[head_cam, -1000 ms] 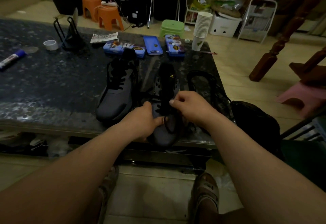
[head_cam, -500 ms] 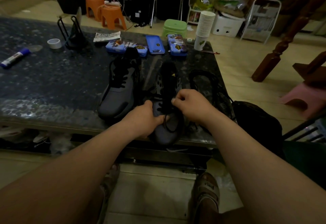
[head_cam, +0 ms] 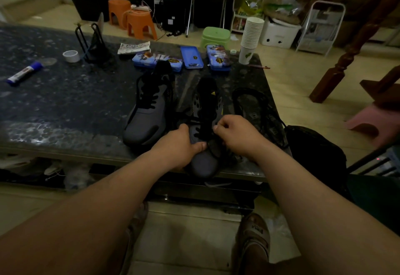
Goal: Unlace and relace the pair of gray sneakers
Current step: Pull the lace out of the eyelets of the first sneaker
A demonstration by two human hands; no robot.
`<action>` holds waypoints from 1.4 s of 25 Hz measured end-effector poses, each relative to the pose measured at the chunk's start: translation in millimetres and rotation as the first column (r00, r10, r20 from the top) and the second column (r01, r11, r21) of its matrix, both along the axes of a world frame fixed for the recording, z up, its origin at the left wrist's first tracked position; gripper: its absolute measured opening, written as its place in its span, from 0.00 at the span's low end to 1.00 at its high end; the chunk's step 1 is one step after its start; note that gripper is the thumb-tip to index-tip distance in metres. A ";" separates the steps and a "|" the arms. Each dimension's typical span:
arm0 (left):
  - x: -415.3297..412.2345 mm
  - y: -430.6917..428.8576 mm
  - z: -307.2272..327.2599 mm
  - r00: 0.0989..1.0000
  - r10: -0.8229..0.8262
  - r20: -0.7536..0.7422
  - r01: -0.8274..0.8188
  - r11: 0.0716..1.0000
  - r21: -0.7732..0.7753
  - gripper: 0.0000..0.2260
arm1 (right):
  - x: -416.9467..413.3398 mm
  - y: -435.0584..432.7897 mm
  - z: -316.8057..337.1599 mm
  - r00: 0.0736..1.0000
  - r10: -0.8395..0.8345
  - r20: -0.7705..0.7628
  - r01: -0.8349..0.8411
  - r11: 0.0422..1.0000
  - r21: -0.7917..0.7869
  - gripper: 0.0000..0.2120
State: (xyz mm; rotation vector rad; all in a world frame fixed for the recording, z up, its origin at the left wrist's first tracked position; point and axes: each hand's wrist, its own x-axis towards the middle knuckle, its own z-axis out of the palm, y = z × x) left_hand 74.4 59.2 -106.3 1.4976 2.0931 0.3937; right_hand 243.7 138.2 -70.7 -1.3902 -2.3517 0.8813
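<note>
Two gray sneakers with black laces stand toes toward me on the dark stone table. The left sneaker is laced and untouched. The right sneaker sits at the table's front edge, its black tongue up. My left hand grips its toe part from the left side, thumb across the top. My right hand pinches the black lace at the lower eyelets, fingers curled. A loop of lace hangs slack over the toe.
A pair of dark sandals lies right of the sneakers, with a black bag beyond the table's corner. Three blue tins, stacked paper cups, a tape roll and a glue stick lie further back.
Both hands stay on the right sneaker. My right hand has shifted slightly up along the lacing, and the lace loop over the toe has changed shape.
</note>
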 end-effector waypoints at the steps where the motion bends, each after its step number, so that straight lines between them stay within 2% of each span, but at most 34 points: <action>1: -0.1 0.8 -0.4 1.000 0.001 0.002 -0.001 1.000 0.000 0.26 | 6.0 -3.7 6.5 0.999 0.045 -0.012 -0.045 0.999 -0.024 0.11; 3: -0.7 1.7 -1.3 1.000 0.006 0.001 -0.006 1.000 -0.001 0.26 | 21.6 -12.8 21.0 0.976 0.218 0.020 -0.212 0.964 -0.163 0.08; 5: -2.2 1.8 -3.3 1.000 0.019 0.026 -0.019 1.000 0.003 0.26 | 36.9 -25.5 36.3 0.891 0.448 0.072 -0.375 0.816 -0.441 0.08; 6: -3.0 1.7 -4.0 0.999 0.019 0.039 -0.019 1.000 0.003 0.26 | 42.3 -31.6 42.4 0.846 0.527 0.076 -0.399 0.721 -0.566 0.08; 7: -3.1 2.0 -4.0 0.999 0.017 0.045 -0.017 1.000 0.001 0.26 | 45.3 -35.2 45.7 0.833 0.549 0.069 -0.391 0.673 -0.628 0.08; 8: -3.4 2.3 -3.7 0.999 0.015 0.043 -0.015 1.000 0.002 0.26 | 44.1 -35.8 46.1 0.854 0.515 0.068 -0.370 0.695 -0.616 0.09; 9: -4.2 2.6 -3.1 0.999 0.014 0.038 -0.014 1.000 0.004 0.25 | 38.9 -33.3 44.2 0.901 0.426 0.085 -0.318 0.779 -0.540 0.14; 11: -5.7 4.0 -2.7 0.999 0.014 0.034 -0.014 1.000 0.000 0.25 | 20.6 -19.6 34.7 0.977 0.142 0.161 -0.099 0.963 -0.249 0.22; 13: -5.6 5.2 -1.6 0.999 0.011 0.038 -0.010 1.000 -0.016 0.25 | 1.9 -5.9 21.8 0.975 -0.033 0.220 0.032 0.999 0.007 0.22; 15: -5.2 6.0 -0.6 1.000 -0.005 0.029 0.006 1.000 -0.027 0.26 | -6.7 5.2 6.2 0.978 -0.032 0.207 0.018 0.997 0.070 0.18; 18: -6.2 6.5 -1.8 0.999 -0.012 0.047 0.013 1.000 -0.021 0.27 | 5.1 6.8 9.3 0.993 0.091 0.079 -0.091 0.996 -0.014 0.15; 21: -9.0 5.2 -2.5 0.997 -0.009 0.082 0.011 0.999 -0.030 0.29 | 40.8 -1.9 36.3 0.977 0.182 -0.114 -0.204 0.952 -0.229 0.15; 24: -9.7 3.9 -1.6 0.991 -0.002 0.131 0.007 0.999 -0.036 0.29 | 90.5 2.6 56.4 0.933 -0.022 -0.358 -0.120 0.922 -0.369 0.12; 25: -9.6 3.9 -1.5 0.991 -0.004 0.133 0.008 1.000 -0.030 0.29 | 101.2 5.9 57.8 0.912 -0.114 -0.393 -0.058 0.915 -0.399 0.12; 27: -10.0 4.0 -2.0 0.990 -0.010 0.140 0.014 1.000 -0.023 0.30 | 102.1 10.1 49.5 0.928 -0.225 -0.298 0.109 0.926 -0.361 0.13; 29: -11.0 3.9 -2.6 0.992 -0.015 0.129 0.018 1.000 -0.021 0.31 | 76.2 12.3 34.1 0.960 -0.255 -0.115 0.235 0.958 -0.162 0.15; 30: -11.2 4.2 -2.7 0.994 -0.018 0.110 0.021 1.000 -0.022 0.32 | 59.0 12.5 26.8 0.973 -0.222 -0.056 0.219 0.975 -0.046 0.18; 32: -10.6 5.4 -2.3 0.996 -0.023 0.087 0.025 0.999 -0.025 0.31 | 30.9 13.5 13.5 0.996 -0.085 0.021 0.082 0.992 0.095 0.19; 35: -9.6 7.0 -1.2 0.997 -0.025 0.078 0.028 0.999 -0.043 0.30 | 11.1 12.4 -0.3 0.989 0.065 0.131 -0.088 0.980 0.178 0.09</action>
